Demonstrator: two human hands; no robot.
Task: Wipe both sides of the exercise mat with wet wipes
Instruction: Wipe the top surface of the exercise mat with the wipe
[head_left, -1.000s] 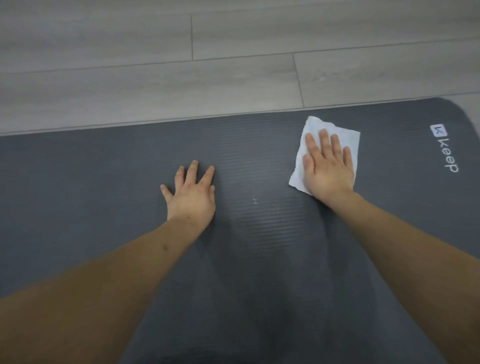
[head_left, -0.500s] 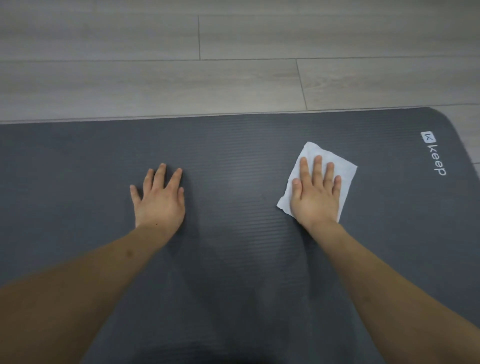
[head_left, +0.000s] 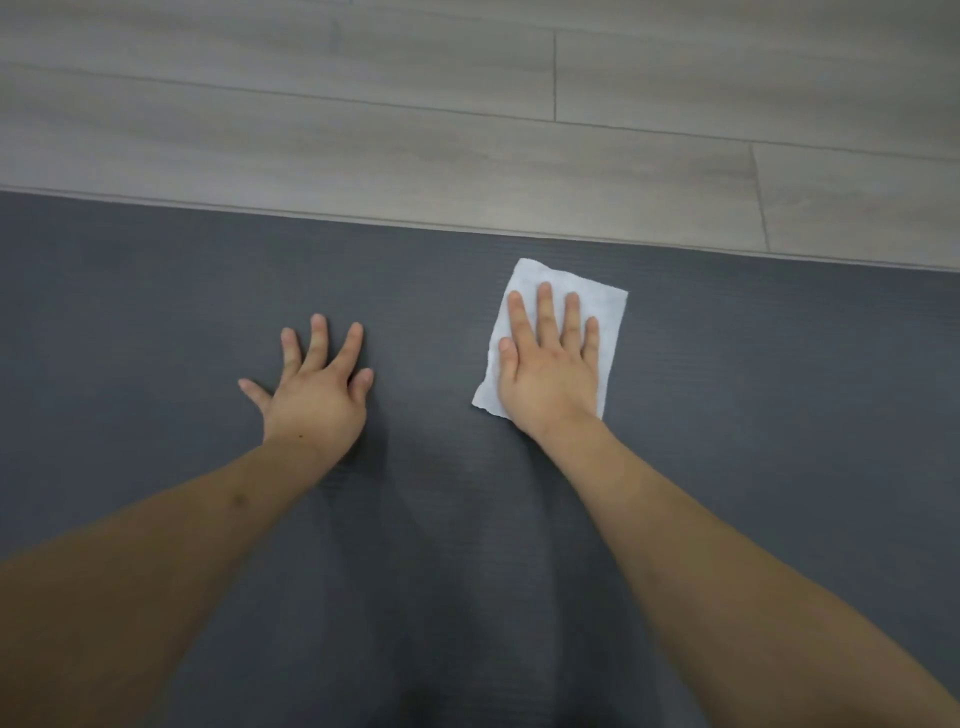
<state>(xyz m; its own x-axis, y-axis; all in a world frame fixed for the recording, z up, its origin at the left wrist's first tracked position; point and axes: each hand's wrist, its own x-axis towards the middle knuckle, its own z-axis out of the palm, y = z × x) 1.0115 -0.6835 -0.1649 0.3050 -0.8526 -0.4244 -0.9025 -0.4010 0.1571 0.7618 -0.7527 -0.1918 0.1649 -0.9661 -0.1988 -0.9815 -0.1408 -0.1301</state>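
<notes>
mat (head_left: 156, 322) wiping goes best if i keep my right hand (head_left: 550, 374) flat on the wipe (head_left: 602, 306), fingers straight, sweeping toward 12 o'clock, left hand (head_left: 317, 395) splayed, bracing.

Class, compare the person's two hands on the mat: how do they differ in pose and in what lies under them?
The right hand presses a white wet wipe; the left hand rests on bare exercise mat. The left hand's fingers are splayed; the right hand's lie closer together. Both are flat, palm down, fingers straight.
</notes>
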